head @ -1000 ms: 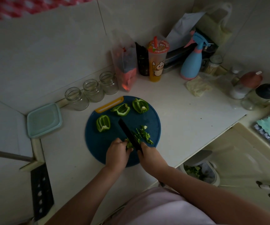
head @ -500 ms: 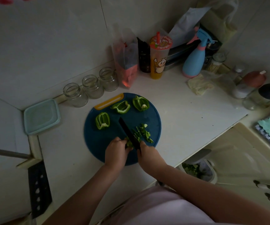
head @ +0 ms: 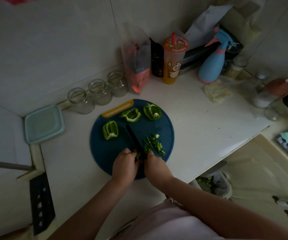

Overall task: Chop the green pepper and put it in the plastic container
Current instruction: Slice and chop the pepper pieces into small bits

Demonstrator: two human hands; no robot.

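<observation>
A round blue cutting board (head: 105, 153) lies on the white counter. Three green pepper pieces sit on it: one at the left (head: 110, 129), one in the middle at the back (head: 130, 115), one at the back right (head: 152, 111). A heap of chopped pepper strips (head: 154, 145) lies right of the black knife (head: 134, 138). My right hand (head: 154, 166) grips the knife handle. My left hand (head: 125, 164) holds down a small pepper piece (head: 138, 155) against the blade. The pale green plastic container (head: 43, 123), lid on, stands left of the board.
Three glass jars (head: 99, 91) line the wall behind the board. A plastic bag (head: 137, 66), a drink cup (head: 173, 61), a spray bottle (head: 212, 64) and condiment jars (head: 268, 97) crowd the back right. A black cleaver (head: 40, 203) lies at the left. A bin (head: 214, 186) stands below the counter edge.
Both hands stay at the board's near edge and the knife stays on the small pepper piece. The view has shifted slightly.
</observation>
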